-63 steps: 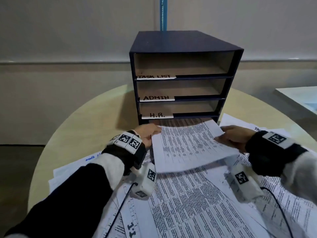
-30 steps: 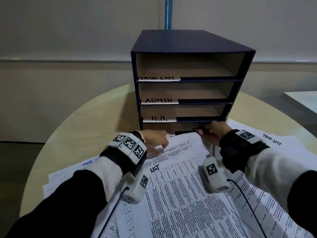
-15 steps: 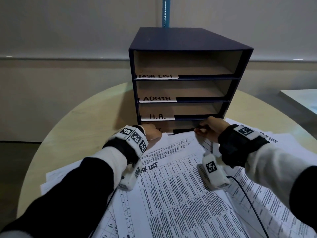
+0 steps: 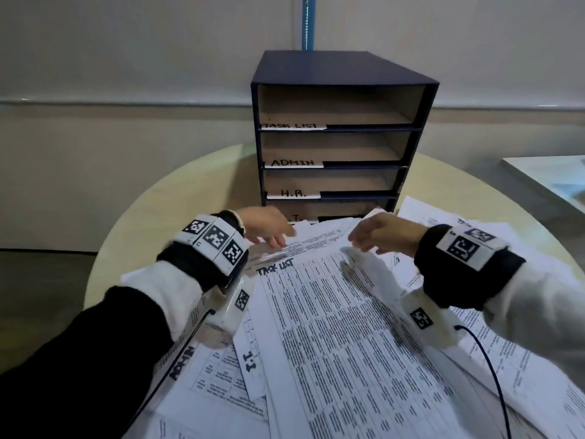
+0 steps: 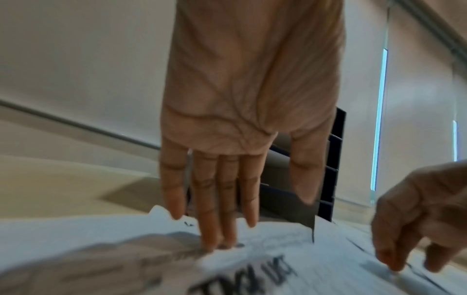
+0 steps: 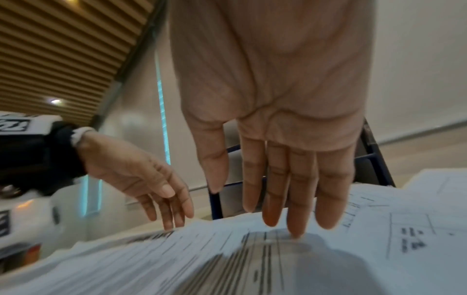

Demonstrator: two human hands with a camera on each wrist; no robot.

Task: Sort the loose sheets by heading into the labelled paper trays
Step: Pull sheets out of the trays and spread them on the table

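A dark blue tray unit (image 4: 335,71) stands at the back of the table, its slots labelled TASK LIST (image 4: 292,125), ADMIN (image 4: 292,163), H.R. (image 4: 292,193) and a bottom one half hidden by my hands. Loose printed sheets are heaped in front of it. The top sheet (image 4: 332,318) is headed TASK LIST. My left hand (image 4: 275,239) reaches over its top left corner; in the left wrist view the straight fingertips (image 5: 209,241) touch the paper. My right hand (image 4: 364,243) hovers at the top right, and its straight fingertips (image 6: 293,229) meet the sheet.
A sheet headed ADMIN (image 4: 182,362) and one marked I.T (image 4: 250,359) lie under my left forearm. More sheets (image 4: 468,229) spread to the right. The round beige table (image 4: 177,198) shows bare to the left of the trays. Another table's corner (image 4: 550,175) is at the far right.
Both hands pushed a sheet into the bottom slot, let it go, and have drawn back from the unit onto the top of the TASK LIST sheet.
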